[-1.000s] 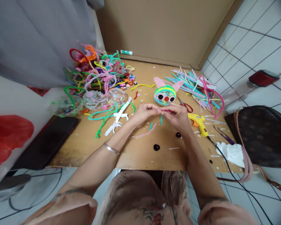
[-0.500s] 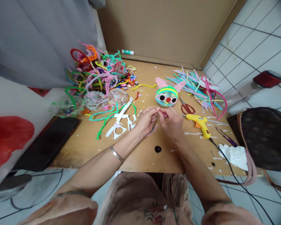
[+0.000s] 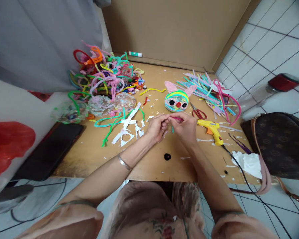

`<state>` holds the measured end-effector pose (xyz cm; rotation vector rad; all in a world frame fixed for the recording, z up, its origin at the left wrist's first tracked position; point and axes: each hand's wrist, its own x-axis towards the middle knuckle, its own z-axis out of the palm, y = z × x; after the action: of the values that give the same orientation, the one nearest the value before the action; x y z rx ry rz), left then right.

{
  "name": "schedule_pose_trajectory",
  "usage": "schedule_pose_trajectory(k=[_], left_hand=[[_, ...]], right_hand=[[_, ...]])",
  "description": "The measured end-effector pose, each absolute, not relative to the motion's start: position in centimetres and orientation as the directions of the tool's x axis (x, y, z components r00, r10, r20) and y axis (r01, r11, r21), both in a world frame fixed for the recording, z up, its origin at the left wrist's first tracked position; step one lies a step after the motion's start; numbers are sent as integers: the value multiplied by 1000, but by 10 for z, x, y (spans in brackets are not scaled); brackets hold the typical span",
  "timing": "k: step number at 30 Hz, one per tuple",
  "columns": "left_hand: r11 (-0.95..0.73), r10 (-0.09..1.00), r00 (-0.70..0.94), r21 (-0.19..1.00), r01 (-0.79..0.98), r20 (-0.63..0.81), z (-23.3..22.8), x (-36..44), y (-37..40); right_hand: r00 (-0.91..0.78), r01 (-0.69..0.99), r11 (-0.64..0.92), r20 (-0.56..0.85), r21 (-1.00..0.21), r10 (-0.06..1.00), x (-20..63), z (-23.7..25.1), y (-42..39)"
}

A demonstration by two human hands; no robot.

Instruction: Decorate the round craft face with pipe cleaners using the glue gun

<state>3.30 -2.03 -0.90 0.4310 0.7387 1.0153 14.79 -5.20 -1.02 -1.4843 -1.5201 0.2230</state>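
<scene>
Over the middle of the table, my left hand (image 3: pixel 156 127) and my right hand (image 3: pixel 185 128) meet at the fingertips, both closed in a pinch. Between them a short pink pipe cleaner (image 3: pixel 176 118) shows, mostly covered by my fingers. Just beyond stands an animal head (image 3: pixel 177 100) covered in pipe cleaners, with pink ears, black eyes and a red nose. A bit of green pipe cleaner (image 3: pixel 172 129) shows between my hands. Toward the table's front edge lies a black round piece (image 3: pixel 167 156).
Red-handled scissors (image 3: pixel 199 113) and a yellow glue gun (image 3: pixel 214 131) with a trailing cord lie right. Pipe cleaners (image 3: pixel 201 87) are bundled behind them; a tangled heap (image 3: pixel 104 71) fills the back left. White paper scraps (image 3: pixel 127 136), a black phone (image 3: pixel 48 151) and a brown bag (image 3: pixel 279 142) flank my arms.
My right hand has shifted slightly and its fingers have turned, so more of the pink pipe cleaner shows. My left hand stays nearly in place.
</scene>
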Motion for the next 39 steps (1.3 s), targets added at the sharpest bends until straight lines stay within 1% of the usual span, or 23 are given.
schedule_pose_trajectory(k=[3,5,7,10,13,15,18,20,22,24,27,29,32,35,39], left_hand=[[400,914,309,720,-567,-264,-6,30,-20],[383,907,368,769,-511,-206,-5,24,-16],[393,862,480,813,-430,-163,-4,18,-11],[393,777,618,860,-325,-121,-4,7,-4],[385,735,669,879,-281,-108,-6,2,-2],[378,757,645,876,-299,-106,-8,4,-3],[358,841,527,854,-377,-120,-9,12,-7],[353,886,439,835,-423,-152,-9,17,-9],[355,908,374,815,-458,-186,-8,21,-11],[358,921,327,795,-489,-213,-7,25,-14],[367,928,274,757,-540,-254,-6,28,-18],[376,926,250,727,-574,-282,-6,30,-20],[403,915,240,689,-602,-325,-8,32,-22],[443,896,265,673,-592,-356,-10,33,-22],[434,901,288,695,-573,-325,-10,32,-22]], right_hand=[[218,566,264,451,-781,866,154,-7,-49],[187,508,291,433,-811,882,160,-2,-48],[127,466,308,407,-830,905,167,4,-47],[17,404,297,331,-865,943,174,11,-48],[-66,364,291,287,-885,956,179,14,-50],[-87,384,294,282,-875,955,180,13,-50],[-54,502,319,339,-804,939,177,10,-50],[-16,630,349,438,-694,899,173,9,-51],[-3,741,363,537,-565,843,166,7,-53],[-8,811,353,596,-465,803,158,4,-56],[11,860,315,630,-403,777,144,-4,-59],[53,862,286,637,-417,769,138,-9,-60],[128,829,259,619,-496,775,135,-13,-59],[166,765,250,557,-593,814,139,-12,-56],[194,646,236,455,-726,869,149,-8,-52]])
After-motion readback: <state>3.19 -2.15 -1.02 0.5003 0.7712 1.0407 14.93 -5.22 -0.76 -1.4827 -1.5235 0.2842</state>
